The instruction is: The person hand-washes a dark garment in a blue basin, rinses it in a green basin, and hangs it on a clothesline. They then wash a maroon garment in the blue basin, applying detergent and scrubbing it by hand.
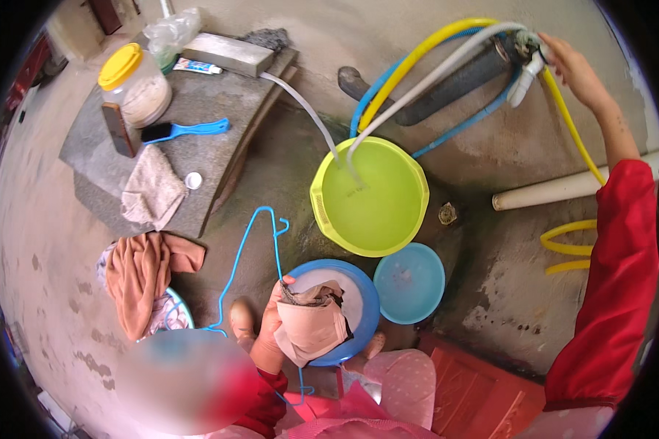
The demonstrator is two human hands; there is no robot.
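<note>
My left hand [269, 335] is closed around a bunched beige garment [310, 324] with dark edges and a blue clothes hanger [236, 269]. Under the garment stands a blue basin [365, 329] holding whitish water. My right hand [574, 71] reaches up to the wall tap [524, 46] at the top right, its fingers at the fittings; their exact hold on it is partly hidden. From the tap a whitish hose [434, 71] runs down into a yellow-green tub [316, 203] full of water. A smaller light blue basin [409, 315] with cloudy water stands beside the blue one.
On the left, a stone slab [203, 99] bears a yellow-lidded jar [143, 93], a blue-handled brush [197, 128], a phone [118, 129] and a cloth [154, 192]. Brown fabric [143, 274] lies over another basin. A white pipe [549, 189] and yellow hose [565, 249] lie right; a blur covers the lower left.
</note>
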